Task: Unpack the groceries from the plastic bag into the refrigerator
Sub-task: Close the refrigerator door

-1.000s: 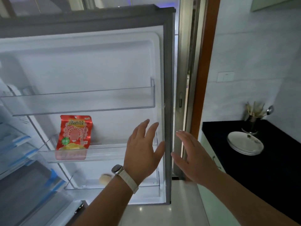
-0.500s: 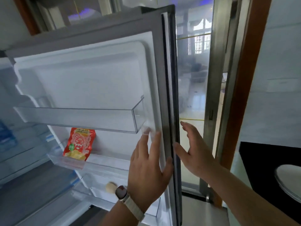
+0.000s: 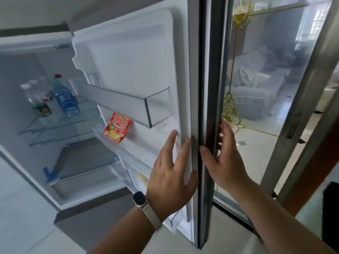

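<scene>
The refrigerator door (image 3: 139, 52) stands nearly edge-on to me. My left hand (image 3: 170, 176), with a watch on the wrist, lies flat on the door's white inner lining, fingers spread and thumb by the edge. My right hand (image 3: 225, 162) holds the door's grey edge, thumb on the edge and fingers on the outer face. A red snack packet (image 3: 116, 128) stands in the middle door bin. A pale round item (image 3: 142, 177) lies in the lower bin. A blue-labelled water bottle (image 3: 65, 97) stands on an inner shelf. No plastic bag is in view.
Clear bottles with white caps (image 3: 31, 94) and a small jar (image 3: 43, 110) stand beside the blue-labelled bottle. The upper door bin (image 3: 128, 105) holds nothing. A glass sliding door (image 3: 266, 88) with gold trim is right behind the fridge door. A black counter corner (image 3: 330, 208) shows at the right.
The door has swung from face-on to nearly edge-on. My left hand has come to rest on the inner lining and my right hand has taken the door's edge. The fridge interior has come into view.
</scene>
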{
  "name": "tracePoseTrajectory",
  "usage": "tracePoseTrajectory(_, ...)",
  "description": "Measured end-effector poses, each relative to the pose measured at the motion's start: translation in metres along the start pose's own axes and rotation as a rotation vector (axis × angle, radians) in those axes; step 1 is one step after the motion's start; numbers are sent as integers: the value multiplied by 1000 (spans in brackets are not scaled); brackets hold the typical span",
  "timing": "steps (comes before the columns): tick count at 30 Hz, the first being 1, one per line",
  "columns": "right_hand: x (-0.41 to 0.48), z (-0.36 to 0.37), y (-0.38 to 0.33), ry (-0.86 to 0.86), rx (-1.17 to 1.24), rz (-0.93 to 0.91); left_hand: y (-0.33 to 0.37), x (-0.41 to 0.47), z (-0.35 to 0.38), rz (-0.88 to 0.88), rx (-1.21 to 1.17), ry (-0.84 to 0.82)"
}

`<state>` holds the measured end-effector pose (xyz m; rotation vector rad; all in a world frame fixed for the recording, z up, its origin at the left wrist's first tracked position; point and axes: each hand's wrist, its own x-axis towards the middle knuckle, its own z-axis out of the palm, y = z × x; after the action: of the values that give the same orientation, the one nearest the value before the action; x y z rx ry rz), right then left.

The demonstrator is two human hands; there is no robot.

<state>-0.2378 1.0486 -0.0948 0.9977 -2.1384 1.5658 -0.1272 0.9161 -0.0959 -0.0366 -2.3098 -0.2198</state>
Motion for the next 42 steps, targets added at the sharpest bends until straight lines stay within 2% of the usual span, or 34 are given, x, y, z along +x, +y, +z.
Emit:
tracePoseTrajectory(10, -36, 12, -31, -48, 48, -52, -2, -38, -28, -44, 85, 101)
tracePoseTrajectory(17, -68, 45, -82, -44, -1, -94, -28, -74, -72, -3, 128, 138)
tracePoseTrajectory(27, -113, 127, -145, -88, -27, -238, -92, -143, -145, -49, 136, 112)
tracePoseTrajectory(42, -124, 267, -227, -161, -42, -348, -186, -206, -250, -289, 86, 124)
